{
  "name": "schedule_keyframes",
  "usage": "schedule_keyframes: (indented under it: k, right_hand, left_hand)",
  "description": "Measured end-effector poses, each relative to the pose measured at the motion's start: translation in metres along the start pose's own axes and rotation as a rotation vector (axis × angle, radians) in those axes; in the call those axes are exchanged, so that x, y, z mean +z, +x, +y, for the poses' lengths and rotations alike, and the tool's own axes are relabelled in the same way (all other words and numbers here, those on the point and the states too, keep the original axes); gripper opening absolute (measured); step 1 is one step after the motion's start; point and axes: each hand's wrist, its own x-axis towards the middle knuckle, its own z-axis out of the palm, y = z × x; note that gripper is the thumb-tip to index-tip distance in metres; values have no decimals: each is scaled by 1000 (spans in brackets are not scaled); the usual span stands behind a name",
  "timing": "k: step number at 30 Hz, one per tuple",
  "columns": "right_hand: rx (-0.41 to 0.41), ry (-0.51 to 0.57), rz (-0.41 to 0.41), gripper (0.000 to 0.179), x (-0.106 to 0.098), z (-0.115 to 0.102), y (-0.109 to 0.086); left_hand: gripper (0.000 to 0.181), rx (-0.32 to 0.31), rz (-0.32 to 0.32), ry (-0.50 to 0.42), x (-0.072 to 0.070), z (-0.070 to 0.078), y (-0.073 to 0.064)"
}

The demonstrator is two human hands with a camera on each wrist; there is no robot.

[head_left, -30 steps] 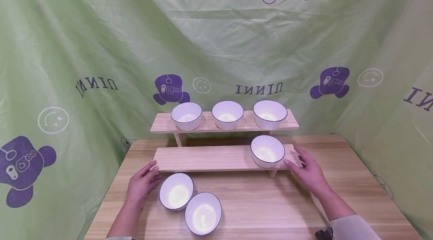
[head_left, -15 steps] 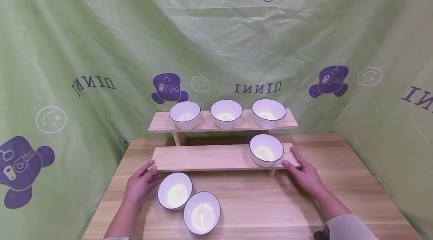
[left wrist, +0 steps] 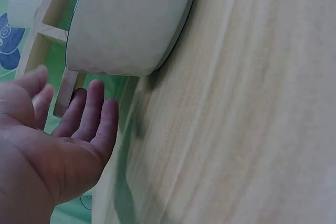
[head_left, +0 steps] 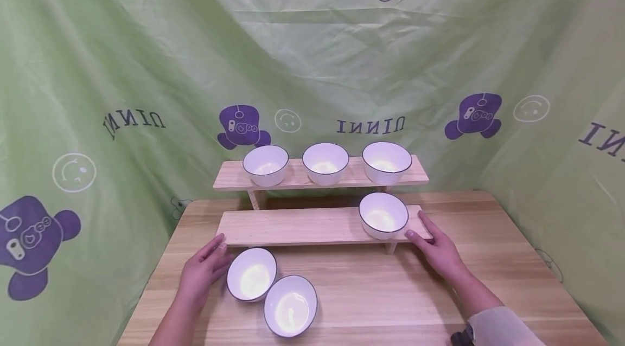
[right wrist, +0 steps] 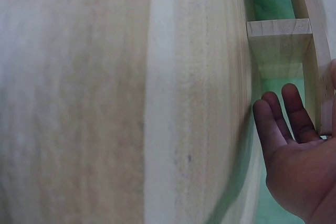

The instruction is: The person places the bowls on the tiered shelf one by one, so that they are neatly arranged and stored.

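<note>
In the head view, my left hand (head_left: pixel 201 275) is at the front left corner of the lower wooden shelf (head_left: pixel 293 226), index fingertip at the corner. Its fingers are loosely bent in the left wrist view, beside a white, dark-rimmed bowl (left wrist: pixel 131 19). My right hand (head_left: pixel 441 254) touches the shelf's right end, thumb on top near the front edge. The right wrist view shows its other fingers (right wrist: pixel 296 114) extended below the board. A white bowl (head_left: pixel 383 216) stands on this shelf near the right hand. Two more bowls, left (head_left: pixel 252 274) and right (head_left: pixel 290 306), touch on the table.
Behind stands a higher wooden shelf (head_left: pixel 298 180) bearing three white bowls: left (head_left: pixel 266 166), middle (head_left: pixel 325 164) and right (head_left: pixel 387 164). The wooden table (head_left: pixel 390 302) reaches back to a green patterned cloth (head_left: pixel 303 64). A dark object (head_left: pixel 461 336) sits by the right sleeve.
My left hand has shifted slightly, its lower fingers now nearer the left table bowl. The right hand has settled closer against the shelf's end. The bowls keep their places; the head view drifts slightly.
</note>
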Motion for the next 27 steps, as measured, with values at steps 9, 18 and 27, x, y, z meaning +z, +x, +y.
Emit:
schedule_keyframes:
  k: [9,18,27]
  right_hand:
    - [2,16,-3,92,0,3,1]
    - [19,37,-10,93,0,0,1]
    - [19,41,-9,93,1,0,0]
  left_hand:
    - [65,110,-146,200,6,-3,-19]
    - [92,264,-386,267,7,-11,-24]
    - [120,244,-342,380,13,-14,-33]
